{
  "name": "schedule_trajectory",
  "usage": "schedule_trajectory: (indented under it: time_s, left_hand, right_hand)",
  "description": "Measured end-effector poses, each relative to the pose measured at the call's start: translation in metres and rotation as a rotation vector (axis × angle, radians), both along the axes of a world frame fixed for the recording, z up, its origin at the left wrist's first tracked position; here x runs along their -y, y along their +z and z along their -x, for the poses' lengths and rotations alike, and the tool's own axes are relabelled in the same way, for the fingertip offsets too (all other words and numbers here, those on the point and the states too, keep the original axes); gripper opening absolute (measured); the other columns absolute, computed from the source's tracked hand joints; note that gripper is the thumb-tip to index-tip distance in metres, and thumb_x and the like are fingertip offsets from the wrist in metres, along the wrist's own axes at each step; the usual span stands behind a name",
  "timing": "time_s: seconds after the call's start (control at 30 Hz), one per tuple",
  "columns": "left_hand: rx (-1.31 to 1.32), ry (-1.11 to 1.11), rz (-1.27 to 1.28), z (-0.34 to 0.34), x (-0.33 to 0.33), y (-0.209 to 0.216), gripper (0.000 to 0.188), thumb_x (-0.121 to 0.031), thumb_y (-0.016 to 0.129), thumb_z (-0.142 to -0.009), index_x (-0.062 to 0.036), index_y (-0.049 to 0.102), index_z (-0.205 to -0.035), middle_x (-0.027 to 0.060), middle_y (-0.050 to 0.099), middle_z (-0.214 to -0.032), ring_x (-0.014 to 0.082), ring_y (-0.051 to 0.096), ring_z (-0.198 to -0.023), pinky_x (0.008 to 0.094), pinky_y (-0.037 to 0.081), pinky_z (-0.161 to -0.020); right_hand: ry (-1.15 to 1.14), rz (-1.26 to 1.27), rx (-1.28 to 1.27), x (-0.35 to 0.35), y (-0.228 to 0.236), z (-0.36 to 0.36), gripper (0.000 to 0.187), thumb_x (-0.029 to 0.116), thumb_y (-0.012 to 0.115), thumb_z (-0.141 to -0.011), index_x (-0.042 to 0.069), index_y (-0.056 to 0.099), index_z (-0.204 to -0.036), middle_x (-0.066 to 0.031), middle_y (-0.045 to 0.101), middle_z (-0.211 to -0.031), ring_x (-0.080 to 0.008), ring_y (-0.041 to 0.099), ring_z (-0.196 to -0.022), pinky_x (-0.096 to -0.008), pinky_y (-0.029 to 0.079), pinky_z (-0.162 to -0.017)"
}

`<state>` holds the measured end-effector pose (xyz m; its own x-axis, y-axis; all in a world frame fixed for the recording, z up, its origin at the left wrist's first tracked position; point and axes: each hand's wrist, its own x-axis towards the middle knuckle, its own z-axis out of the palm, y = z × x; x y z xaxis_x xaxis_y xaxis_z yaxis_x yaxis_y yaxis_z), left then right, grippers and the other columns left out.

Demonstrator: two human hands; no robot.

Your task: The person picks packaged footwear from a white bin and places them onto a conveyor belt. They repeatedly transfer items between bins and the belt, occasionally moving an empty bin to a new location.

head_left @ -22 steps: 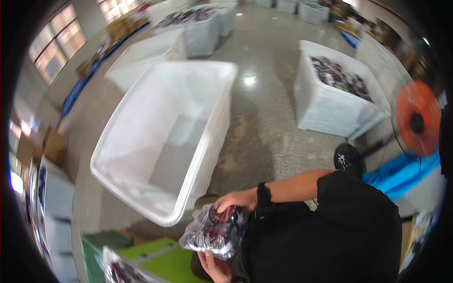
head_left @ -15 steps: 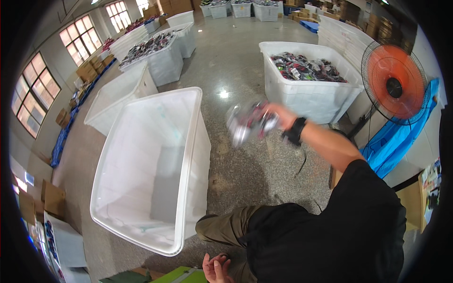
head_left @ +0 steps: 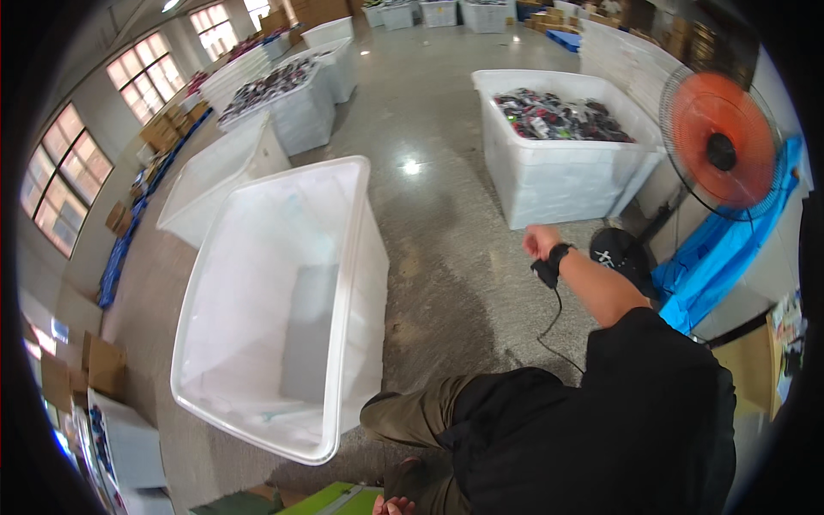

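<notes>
My right hand is out over the floor, just in front of the white bin on the right. Its fingers look curled in, with no item visible in them. A black band with a small box sits on that wrist, and a dark cord hangs from it. At the lower edge only part of my left hand shows; its fingers are loosely bent and apart, holding nothing I can see. The right-hand bin is heaped with plastic-wrapped dark and red items. To my left a large white bin shows a bare inside.
An orange fan stands at the right by blue sheeting. A black shoe is near the right bin. Behind the left bin are another white bin and a filled one. A green box lies at the lower edge.
The clear-wrapped items that were in my right hand are gone from it. That hand has moved right and down. My left hand has dropped lower, mostly out of the picture.
</notes>
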<state>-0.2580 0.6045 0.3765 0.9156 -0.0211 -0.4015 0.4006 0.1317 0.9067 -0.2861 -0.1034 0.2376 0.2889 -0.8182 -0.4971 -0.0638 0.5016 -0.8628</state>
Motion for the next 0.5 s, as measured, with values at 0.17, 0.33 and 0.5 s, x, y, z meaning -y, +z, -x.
schedule_trajectory:
  time_s: [0.17,0.33,0.5]
  left_hand:
    - [0.01,0.084,-0.039,0.024,-0.015,-0.006,0.041,-0.013,0.064,-0.101,0.0015,0.054,-0.138,0.0137,0.066,-0.122,0.0236,0.065,-0.109,0.0376,0.056,-0.092]
    - [0.037,0.254,-0.03,0.064,-0.03,-0.013,0.035,-0.008,0.061,-0.102,-0.0005,0.057,-0.137,0.0079,0.068,-0.112,0.0155,0.066,-0.104,0.0292,0.055,-0.091]
    - [0.028,0.481,-0.029,0.111,-0.055,0.001,0.041,-0.016,0.063,-0.103,-0.0014,0.054,-0.141,0.0055,0.066,-0.114,0.0126,0.064,-0.105,0.0283,0.053,-0.093]
  right_hand:
    - [0.704,-0.182,-0.028,-0.101,-0.037,-0.076,0.027,0.025,0.065,-0.097,0.008,0.064,-0.076,-0.0089,0.065,-0.064,-0.0192,0.06,-0.05,-0.0329,0.046,-0.045]
    - [1.144,-0.034,-0.217,-0.177,-0.05,-0.154,0.02,0.026,0.064,-0.097,0.011,0.061,-0.084,-0.0063,0.063,-0.069,-0.0204,0.064,-0.057,-0.0358,0.051,-0.048]
    - [1.453,0.088,-0.347,-0.26,-0.058,-0.24,0.021,0.029,0.066,-0.096,0.01,0.062,-0.104,-0.0036,0.063,-0.073,-0.0186,0.064,-0.06,-0.0348,0.053,-0.05]
